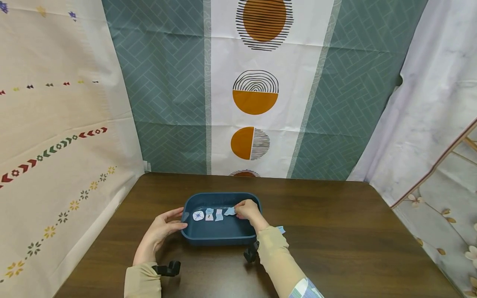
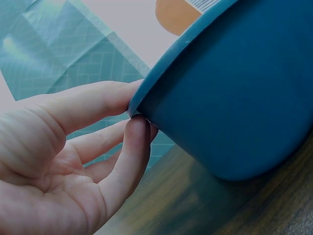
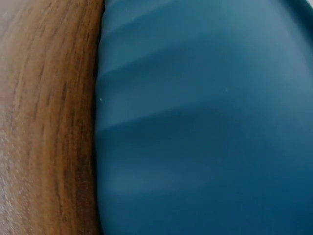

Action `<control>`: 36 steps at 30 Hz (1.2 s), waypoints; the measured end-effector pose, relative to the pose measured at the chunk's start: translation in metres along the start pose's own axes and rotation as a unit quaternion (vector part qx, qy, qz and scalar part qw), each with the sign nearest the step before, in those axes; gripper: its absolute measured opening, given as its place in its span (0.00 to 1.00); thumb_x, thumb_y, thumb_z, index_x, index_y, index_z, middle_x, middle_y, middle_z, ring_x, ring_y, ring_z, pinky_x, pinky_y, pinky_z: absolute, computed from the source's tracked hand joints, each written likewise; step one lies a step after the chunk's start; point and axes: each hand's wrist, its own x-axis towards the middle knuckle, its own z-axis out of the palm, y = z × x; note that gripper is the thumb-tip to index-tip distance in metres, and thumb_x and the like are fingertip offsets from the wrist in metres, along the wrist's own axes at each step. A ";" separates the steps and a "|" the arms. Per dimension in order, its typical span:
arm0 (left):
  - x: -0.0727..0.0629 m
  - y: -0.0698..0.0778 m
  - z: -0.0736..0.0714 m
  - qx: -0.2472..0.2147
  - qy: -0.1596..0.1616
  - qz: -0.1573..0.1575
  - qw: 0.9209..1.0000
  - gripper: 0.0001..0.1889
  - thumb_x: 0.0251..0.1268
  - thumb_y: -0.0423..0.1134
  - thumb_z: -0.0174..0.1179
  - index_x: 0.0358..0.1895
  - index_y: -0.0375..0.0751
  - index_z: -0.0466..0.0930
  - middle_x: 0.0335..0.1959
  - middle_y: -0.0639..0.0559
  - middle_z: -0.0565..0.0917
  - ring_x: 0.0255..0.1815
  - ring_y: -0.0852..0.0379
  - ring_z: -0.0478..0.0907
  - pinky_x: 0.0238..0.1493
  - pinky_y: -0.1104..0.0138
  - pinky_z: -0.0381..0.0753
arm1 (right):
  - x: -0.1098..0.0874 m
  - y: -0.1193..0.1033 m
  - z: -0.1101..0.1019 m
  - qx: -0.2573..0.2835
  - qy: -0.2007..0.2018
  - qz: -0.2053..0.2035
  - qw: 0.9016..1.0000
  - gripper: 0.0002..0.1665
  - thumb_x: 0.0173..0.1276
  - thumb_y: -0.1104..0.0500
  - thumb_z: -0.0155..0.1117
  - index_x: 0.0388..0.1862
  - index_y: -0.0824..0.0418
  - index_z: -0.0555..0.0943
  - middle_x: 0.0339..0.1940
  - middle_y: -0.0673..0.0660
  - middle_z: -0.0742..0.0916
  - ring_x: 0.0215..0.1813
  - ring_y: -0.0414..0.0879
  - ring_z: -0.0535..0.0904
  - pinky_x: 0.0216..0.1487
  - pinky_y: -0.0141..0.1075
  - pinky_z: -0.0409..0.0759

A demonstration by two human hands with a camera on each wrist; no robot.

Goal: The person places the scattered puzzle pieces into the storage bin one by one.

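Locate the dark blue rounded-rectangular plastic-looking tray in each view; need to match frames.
Head: tray just below centre, whole outline in frame, partly covered by the hands.
Left wrist: tray upper right, cut off by the top and right edges; the bare left hand holds its rim.
Right wrist: tray close up, filling centre and right.
Shared landmark: brown wood-grain table, seen under the tray, along the lower right, and at left respectively.

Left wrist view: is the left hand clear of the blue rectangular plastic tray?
No, the left hand pinches the blue rectangular plastic tray by its rim.
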 end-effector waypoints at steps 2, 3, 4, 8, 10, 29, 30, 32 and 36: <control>0.000 0.000 0.000 -0.001 -0.001 0.000 1.000 0.36 0.59 0.29 0.65 0.70 0.26 0.62 0.67 0.26 0.67 0.55 0.47 0.81 0.57 0.63 0.81 | -0.001 0.000 0.000 -0.010 0.003 -0.001 1.000 0.12 0.64 0.66 0.63 0.44 0.72 0.83 0.44 0.65 0.86 0.39 0.50 0.86 0.45 0.39 0.86; 0.000 0.000 0.000 -0.002 -0.001 0.000 1.000 0.36 0.59 0.29 0.65 0.70 0.26 0.62 0.67 0.26 0.68 0.55 0.46 0.81 0.56 0.63 0.81 | -0.001 0.000 0.000 -0.013 0.004 0.000 1.000 0.12 0.65 0.65 0.63 0.45 0.72 0.83 0.44 0.64 0.86 0.39 0.49 0.85 0.46 0.40 0.85; 0.000 0.000 0.000 -0.003 -0.002 0.000 1.000 0.36 0.59 0.29 0.65 0.70 0.26 0.62 0.67 0.26 0.68 0.56 0.46 0.80 0.56 0.64 0.81 | -0.002 0.000 0.000 -0.015 0.005 -0.001 1.000 0.12 0.65 0.65 0.63 0.45 0.71 0.83 0.45 0.64 0.86 0.40 0.50 0.84 0.47 0.42 0.85; 0.000 0.000 0.000 -0.004 -0.006 0.000 1.000 0.36 0.59 0.30 0.66 0.71 0.26 0.62 0.67 0.26 0.68 0.55 0.48 0.81 0.54 0.68 0.81 | -0.005 -0.001 -0.001 -0.019 0.004 -0.005 1.000 0.13 0.66 0.63 0.63 0.46 0.71 0.82 0.49 0.65 0.84 0.48 0.55 0.82 0.53 0.48 0.83; -0.001 0.000 0.000 -0.004 -0.009 0.002 1.000 0.36 0.59 0.30 0.66 0.71 0.26 0.61 0.67 0.26 0.68 0.54 0.50 0.81 0.52 0.70 0.81 | -0.007 -0.002 -0.003 -0.019 0.002 -0.009 1.000 0.14 0.67 0.63 0.62 0.47 0.71 0.82 0.51 0.66 0.83 0.52 0.58 0.80 0.54 0.50 0.81; -0.002 0.000 0.000 -0.013 -0.018 0.009 1.000 0.37 0.59 0.28 0.65 0.71 0.24 0.59 0.68 0.25 0.66 0.47 0.61 0.82 0.48 0.74 0.80 | -0.011 -0.002 -0.004 -0.032 -0.002 -0.017 0.999 0.15 0.67 0.63 0.62 0.48 0.70 0.81 0.52 0.65 0.83 0.52 0.58 0.79 0.55 0.51 0.80; -0.002 0.000 0.000 -0.013 -0.018 0.009 1.000 0.37 0.59 0.28 0.65 0.71 0.24 0.59 0.68 0.25 0.66 0.46 0.61 0.82 0.48 0.75 0.80 | -0.011 -0.002 -0.005 -0.034 -0.001 -0.017 0.999 0.14 0.67 0.62 0.62 0.48 0.70 0.81 0.52 0.65 0.83 0.52 0.57 0.79 0.55 0.51 0.80; -0.002 0.000 0.000 -0.014 -0.018 0.009 1.000 0.37 0.59 0.28 0.64 0.71 0.24 0.59 0.68 0.25 0.66 0.47 0.61 0.82 0.48 0.75 0.79 | -0.012 -0.003 -0.006 -0.039 -0.001 -0.018 0.999 0.14 0.67 0.62 0.62 0.48 0.69 0.81 0.51 0.64 0.83 0.50 0.56 0.79 0.54 0.50 0.81; -0.001 -0.001 0.000 -0.009 -0.018 0.006 1.000 0.37 0.60 0.28 0.64 0.71 0.25 0.59 0.68 0.26 0.66 0.50 0.57 0.82 0.49 0.74 0.80 | -0.016 -0.008 -0.009 -0.049 0.000 -0.028 0.998 0.18 0.66 0.62 0.62 0.52 0.69 0.80 0.53 0.65 0.82 0.50 0.55 0.79 0.52 0.48 0.80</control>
